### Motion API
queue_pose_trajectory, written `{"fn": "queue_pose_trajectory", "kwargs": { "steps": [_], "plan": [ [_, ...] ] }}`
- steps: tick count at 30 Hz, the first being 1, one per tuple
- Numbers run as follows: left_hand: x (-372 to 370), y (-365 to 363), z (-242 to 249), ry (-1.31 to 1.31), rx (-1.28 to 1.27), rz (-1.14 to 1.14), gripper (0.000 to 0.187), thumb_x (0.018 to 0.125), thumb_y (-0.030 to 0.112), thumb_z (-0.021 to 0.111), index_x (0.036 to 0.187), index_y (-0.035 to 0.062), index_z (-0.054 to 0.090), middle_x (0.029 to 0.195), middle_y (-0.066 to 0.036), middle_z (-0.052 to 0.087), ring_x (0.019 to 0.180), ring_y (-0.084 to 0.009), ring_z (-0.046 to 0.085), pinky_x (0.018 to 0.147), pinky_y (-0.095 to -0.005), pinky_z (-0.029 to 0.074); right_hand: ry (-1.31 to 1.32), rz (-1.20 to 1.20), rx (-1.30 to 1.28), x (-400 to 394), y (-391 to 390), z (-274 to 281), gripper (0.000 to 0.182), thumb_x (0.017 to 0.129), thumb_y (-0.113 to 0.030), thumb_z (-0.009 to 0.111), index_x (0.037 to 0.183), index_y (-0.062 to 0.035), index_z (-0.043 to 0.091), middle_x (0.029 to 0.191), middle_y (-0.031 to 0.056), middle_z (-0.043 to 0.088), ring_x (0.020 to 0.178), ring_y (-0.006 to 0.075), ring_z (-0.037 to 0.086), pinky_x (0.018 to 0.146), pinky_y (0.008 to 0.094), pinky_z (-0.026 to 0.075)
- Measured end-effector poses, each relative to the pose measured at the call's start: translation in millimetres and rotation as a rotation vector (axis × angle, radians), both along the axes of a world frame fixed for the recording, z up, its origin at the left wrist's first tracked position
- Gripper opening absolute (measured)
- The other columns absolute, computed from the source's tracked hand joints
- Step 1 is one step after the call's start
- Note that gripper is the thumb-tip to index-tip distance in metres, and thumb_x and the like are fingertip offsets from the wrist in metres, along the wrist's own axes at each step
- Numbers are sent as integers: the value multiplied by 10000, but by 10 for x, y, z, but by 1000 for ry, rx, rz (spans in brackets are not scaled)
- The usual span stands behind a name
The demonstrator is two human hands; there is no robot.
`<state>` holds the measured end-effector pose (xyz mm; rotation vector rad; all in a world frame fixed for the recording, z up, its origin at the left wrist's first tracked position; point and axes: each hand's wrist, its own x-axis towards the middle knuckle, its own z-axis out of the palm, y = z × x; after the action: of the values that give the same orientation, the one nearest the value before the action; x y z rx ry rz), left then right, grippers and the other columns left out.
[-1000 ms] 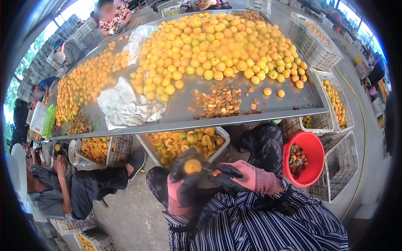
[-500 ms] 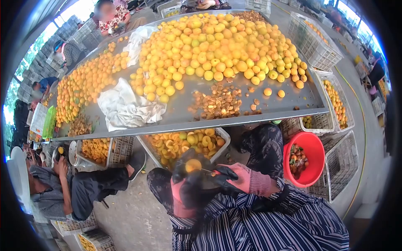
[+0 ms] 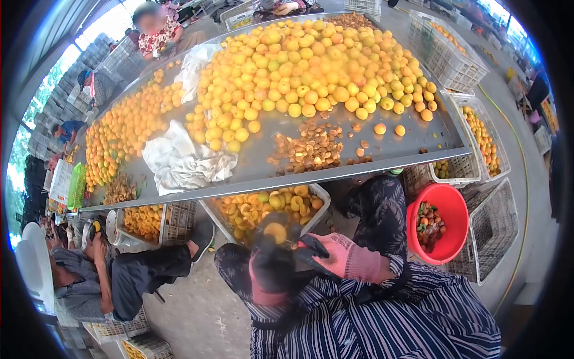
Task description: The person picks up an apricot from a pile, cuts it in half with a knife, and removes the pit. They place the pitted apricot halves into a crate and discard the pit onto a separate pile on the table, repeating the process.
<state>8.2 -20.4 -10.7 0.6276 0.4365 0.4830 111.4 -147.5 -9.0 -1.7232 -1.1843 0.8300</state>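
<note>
My left hand, in a pink glove with black coating, grips an apricot above a crate of split apricots. The glove and fruit are slightly blurred. My right hand, in a matching glove, is closed just to the right of the fruit. From its fingers the thin metal of a small knife points at the apricot; its handle is hidden by the glove. Whether the blade is in the flesh cannot be made out.
A metal table bears a big heap of apricots, a pile of pits and a white cloth. A red bucket stands to my right beside plastic crates. A seated person works at left.
The view has shifted slightly. My hands are still close together at the apricot, and the knife's orange-red handle end, visible before, is now covered.
</note>
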Motion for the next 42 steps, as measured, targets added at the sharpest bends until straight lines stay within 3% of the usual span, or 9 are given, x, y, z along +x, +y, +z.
{"fn": "queue_pose_trajectory", "kwargs": {
  "steps": [6,9,11,12,14,28,34,38,42],
  "plan": [
    [23,-27,-34,-66,-246,92,444,846,263,572,1201,27,447,1106,-71,497,859,-185,466,873,-332,386,12,-9,-76,-8,-35,-156,407,811,-158,542,1201,-68,472,982,181,605,930,364,572,785,397,472],
    [12,-50,-69,-37,-181,97,431,846,262,573,1186,22,462,1108,-77,497,877,-191,474,876,-326,390,41,4,-74,-13,-36,-80,431,791,-96,547,1211,-44,464,1001,183,604,932,365,573,783,379,476],
    [-58,18,-219,26,254,-71,424,863,274,561,1186,16,468,1128,-88,499,886,-205,495,864,-338,411,17,13,-63,-30,12,-47,425,794,-99,545,1208,-48,466,990,183,604,925,365,575,777,385,477],
    [-37,12,-159,28,256,-69,424,863,274,561,1186,16,468,1128,-88,499,886,-205,495,864,-338,411,-20,8,-99,-37,39,-49,398,811,-171,541,1191,-74,470,954,171,609,912,355,581,775,401,477],
    [43,-10,49,-41,-81,132,429,882,280,540,1208,14,456,1150,-106,499,925,-224,523,889,-369,428,-55,2,-134,-56,50,-60,380,829,-243,537,1175,-100,473,918,159,614,899,344,586,773,417,478],
    [-26,136,-188,-45,-242,105,453,890,304,536,1231,20,445,1146,-127,534,1034,-262,559,977,-449,403,-103,67,-204,-81,23,-154,386,853,-285,500,1201,-131,439,929,138,619,895,318,595,793,404,483],
    [23,35,-21,59,83,185,456,890,322,537,1238,42,445,1135,-125,540,982,-263,570,952,-450,422,-155,19,-308,-65,69,-23,355,853,-281,504,1176,-141,467,941,147,620,913,322,590,799,407,475],
    [7,68,-49,80,-126,168,470,890,383,520,1218,52,457,1028,-100,553,888,-242,571,923,-441,439,-119,38,-98,-69,65,-181,389,794,-166,554,1164,-73,482,881,167,615,834,353,594,701,397,481],
    [32,124,33,45,-264,99,522,881,470,496,1201,59,461,926,-73,542,870,-246,572,935,-461,419,-175,107,-325,-76,111,18,412,859,-314,494,1232,-160,409,923,128,628,904,290,605,775,398,488]
  ]
}}
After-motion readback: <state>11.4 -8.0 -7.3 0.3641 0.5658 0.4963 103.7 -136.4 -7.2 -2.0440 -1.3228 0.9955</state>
